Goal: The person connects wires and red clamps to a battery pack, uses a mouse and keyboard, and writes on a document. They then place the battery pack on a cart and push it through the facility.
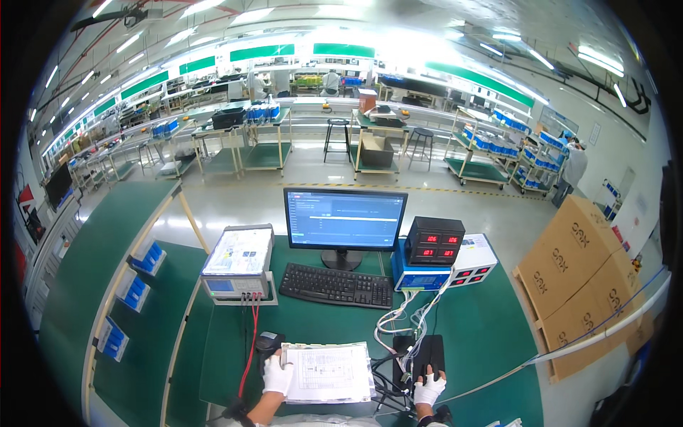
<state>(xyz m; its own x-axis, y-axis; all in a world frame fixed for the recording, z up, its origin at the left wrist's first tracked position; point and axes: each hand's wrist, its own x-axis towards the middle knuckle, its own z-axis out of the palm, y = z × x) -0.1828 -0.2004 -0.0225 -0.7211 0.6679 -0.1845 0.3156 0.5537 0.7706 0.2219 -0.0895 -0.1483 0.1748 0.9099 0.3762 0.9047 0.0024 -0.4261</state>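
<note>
My left hand (277, 376), in a white glove with bare fingertips, is closed round the lower part of a black handheld scanner (269, 341). It lies against the left edge of a stack of printed sheets (331, 373). My right hand (429, 390), gloved the same way, curves over a small dark object at the near end of a black pad (428, 349); the fingers hide most of that object. Just left of it, a bundle of white and grey cables (403, 361) with connectors lies on black leads.
On the green bench stand a monitor (346, 219), a keyboard (336, 286), a test instrument (238, 269) with red and black leads, and stacked meters (435, 240) with red digits. Blue parts (132, 290) sit on a left shelf. Cartons (580, 267) stand on a pallet at right.
</note>
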